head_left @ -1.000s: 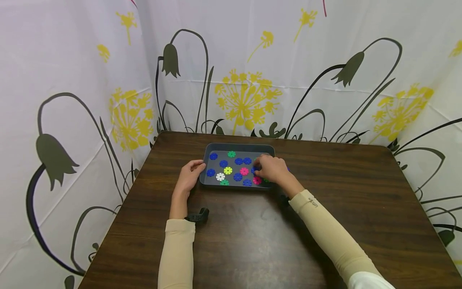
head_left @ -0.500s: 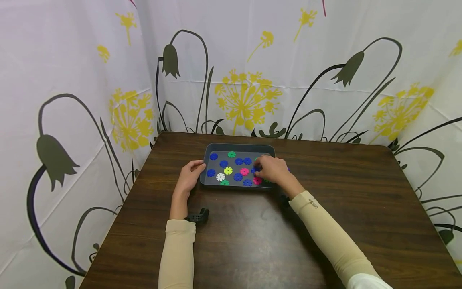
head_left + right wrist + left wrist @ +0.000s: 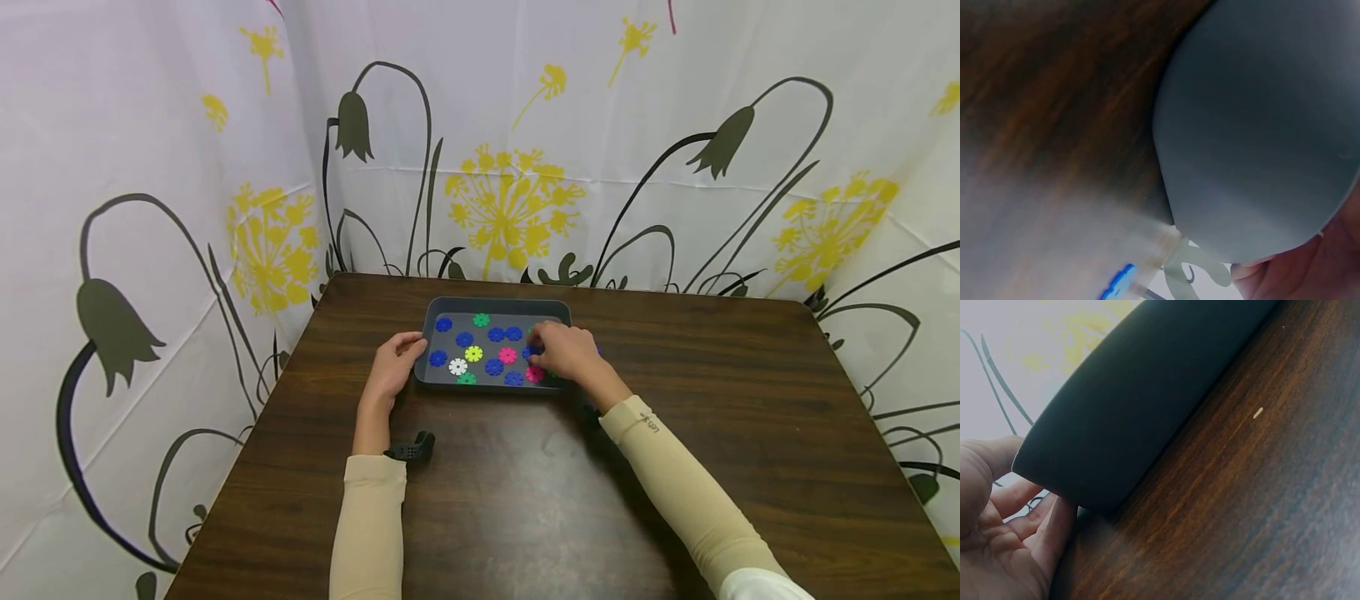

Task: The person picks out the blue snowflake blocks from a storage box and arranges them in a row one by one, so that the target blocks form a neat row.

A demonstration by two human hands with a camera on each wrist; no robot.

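Note:
A dark grey rectangular tray [image 3: 491,388] rests on the table, with several notched plastic discs lying on its floor. My left hand [image 3: 394,365] grips the tray's left end; in the left wrist view the thumb [image 3: 1004,453] is at the rim and the fingers [image 3: 1054,528] lie against the outer wall. My right hand [image 3: 566,350] reaches over the tray's right end. Its thumb and forefinger bend down around a blue disc [image 3: 528,354], and I cannot tell whether they pinch it. In the right wrist view the tray wall [image 3: 1254,137] hides these fingertips.
Among the other discs are a yellow disc [image 3: 473,354], a white disc [image 3: 458,367], a pink disc [image 3: 507,356] and a green disc [image 3: 481,320]. Outside the tray, a blue piece [image 3: 1119,284] is on the brown wooden table [image 3: 495,500]. A flower-patterned curtain [image 3: 510,125] hangs behind.

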